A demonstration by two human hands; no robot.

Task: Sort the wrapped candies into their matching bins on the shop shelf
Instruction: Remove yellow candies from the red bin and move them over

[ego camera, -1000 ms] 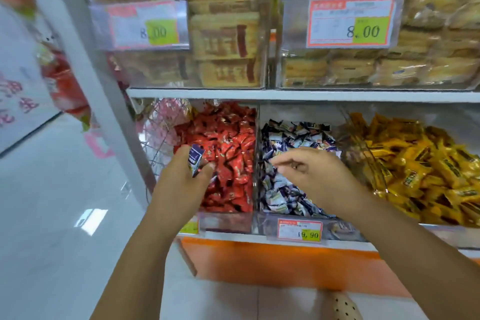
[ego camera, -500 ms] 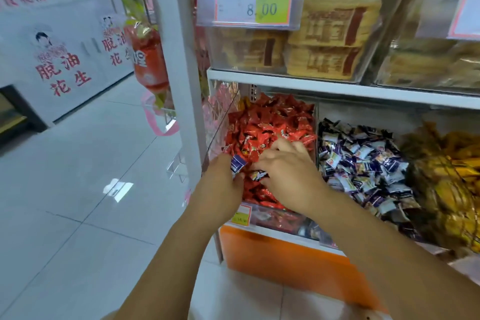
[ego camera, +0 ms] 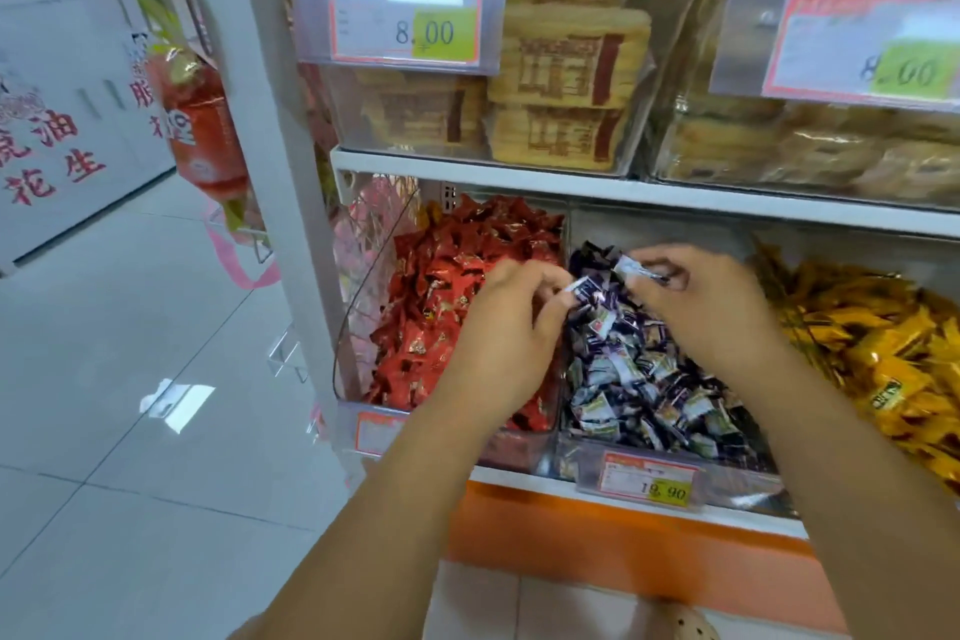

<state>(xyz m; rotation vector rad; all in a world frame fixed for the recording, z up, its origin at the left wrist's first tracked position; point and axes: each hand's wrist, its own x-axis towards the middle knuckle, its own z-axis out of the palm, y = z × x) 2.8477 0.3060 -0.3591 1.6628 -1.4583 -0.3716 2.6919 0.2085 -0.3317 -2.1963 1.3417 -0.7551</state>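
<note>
Since leaving the red bin (ego camera: 354,327), left hand (ego camera: 511,333) and right hand (ego camera: 714,309) hover over the purple bin (ego camera: 571,463), fingers (ego camera: 652,259) each pinching 1 purple candy (ego camera: 584,287), likely for release.

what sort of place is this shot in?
Likely a small grocery or snack shop: clear bins of red candies, purple candies and yellow candies on a white shelf, price tags clipped to the bin fronts, packaged cakes stacked above.

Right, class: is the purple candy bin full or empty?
Full: purple candies pile high inside the clear bin.
</note>
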